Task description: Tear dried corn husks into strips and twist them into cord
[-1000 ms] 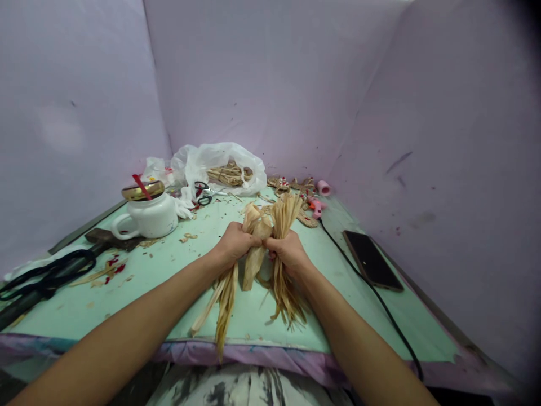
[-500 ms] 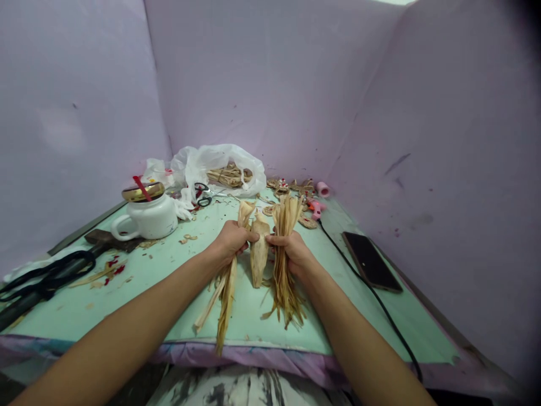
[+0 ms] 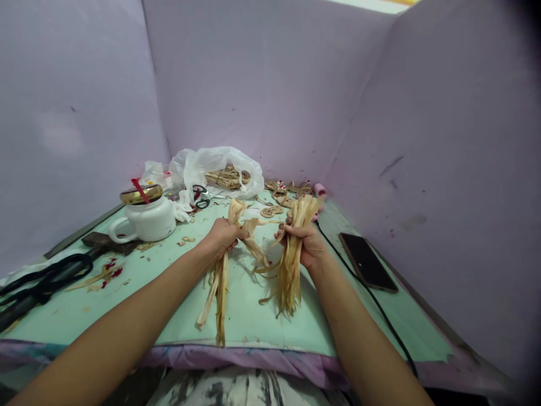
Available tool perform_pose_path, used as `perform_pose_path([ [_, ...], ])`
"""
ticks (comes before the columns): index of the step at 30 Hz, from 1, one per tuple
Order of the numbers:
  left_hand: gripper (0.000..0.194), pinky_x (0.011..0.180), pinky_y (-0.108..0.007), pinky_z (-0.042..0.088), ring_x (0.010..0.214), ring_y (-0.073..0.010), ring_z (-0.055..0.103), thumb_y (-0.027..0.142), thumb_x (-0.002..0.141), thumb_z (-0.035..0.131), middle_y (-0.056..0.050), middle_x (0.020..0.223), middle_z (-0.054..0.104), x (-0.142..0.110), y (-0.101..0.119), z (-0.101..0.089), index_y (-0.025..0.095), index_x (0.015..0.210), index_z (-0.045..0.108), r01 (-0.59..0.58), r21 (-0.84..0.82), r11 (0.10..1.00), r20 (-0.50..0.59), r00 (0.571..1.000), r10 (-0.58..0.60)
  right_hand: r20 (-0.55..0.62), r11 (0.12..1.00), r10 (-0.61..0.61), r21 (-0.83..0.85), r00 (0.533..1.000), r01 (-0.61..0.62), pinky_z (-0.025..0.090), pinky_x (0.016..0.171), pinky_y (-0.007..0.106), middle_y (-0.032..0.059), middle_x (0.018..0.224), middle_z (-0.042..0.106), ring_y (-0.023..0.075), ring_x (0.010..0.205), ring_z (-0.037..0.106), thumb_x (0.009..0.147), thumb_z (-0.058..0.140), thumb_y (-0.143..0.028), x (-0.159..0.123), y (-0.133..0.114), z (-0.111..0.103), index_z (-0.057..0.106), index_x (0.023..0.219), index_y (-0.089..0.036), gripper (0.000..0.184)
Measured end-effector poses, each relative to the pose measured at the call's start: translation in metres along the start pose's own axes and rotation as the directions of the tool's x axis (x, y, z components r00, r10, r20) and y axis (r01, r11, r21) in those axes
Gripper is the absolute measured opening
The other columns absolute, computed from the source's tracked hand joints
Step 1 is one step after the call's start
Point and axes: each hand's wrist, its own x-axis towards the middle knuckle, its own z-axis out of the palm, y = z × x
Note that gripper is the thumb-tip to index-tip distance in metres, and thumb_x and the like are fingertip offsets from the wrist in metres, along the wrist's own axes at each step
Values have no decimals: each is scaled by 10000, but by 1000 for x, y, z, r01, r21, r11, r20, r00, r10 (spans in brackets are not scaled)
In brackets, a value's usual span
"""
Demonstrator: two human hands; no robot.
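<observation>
My left hand (image 3: pixel 226 235) is closed around a few long dry corn husk strips (image 3: pixel 220 299), whose ends hang toward the table's front edge. A wider piece of husk (image 3: pixel 255 248) sticks out from its fingertips into the gap between the hands, with a thin strand reaching toward the right. In my right hand (image 3: pixel 310 243) is a thick bundle of husk strips (image 3: pixel 291 276), held upright, its frayed lower ends spread above the table. The right thumb and fingers pinch near the strand's end; whether they grip it I cannot tell.
Left on the green tabletop (image 3: pixel 169 316) are a white mug (image 3: pixel 149 221), a hammer (image 3: pixel 99 241) and scissors (image 3: pixel 201 197). Behind stands a plastic bag (image 3: pixel 192 169) of husks, near coiled husk pieces (image 3: pixel 271 211). A phone (image 3: pixel 367 262) and black cord (image 3: pixel 372 304) lie right.
The broad husk piece between my hands was whole and upright; now it is split and slants from the left fingers. My right hand has moved right with its bundle, widening the gap.
</observation>
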Motion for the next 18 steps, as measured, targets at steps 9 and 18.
perform_pose_path([
  [9,160,316,-186,182,305,-52,286,169,512,652,63,343,361,8,-2,-9,137,552,500,7,-41,999,-21,1000,-8,118,943,-200,293,973,158,509,568,135,-36,651,498,44,559,514,537,558,-11,-11,-35,-13,513,726,-193,266],
  [18,234,303,-164,170,291,-36,258,159,559,621,76,316,314,5,3,-11,160,483,400,84,-123,989,-40,995,-89,118,870,-352,406,929,278,514,550,126,-24,661,514,53,577,520,538,548,19,-4,-44,-28,538,758,-197,309],
])
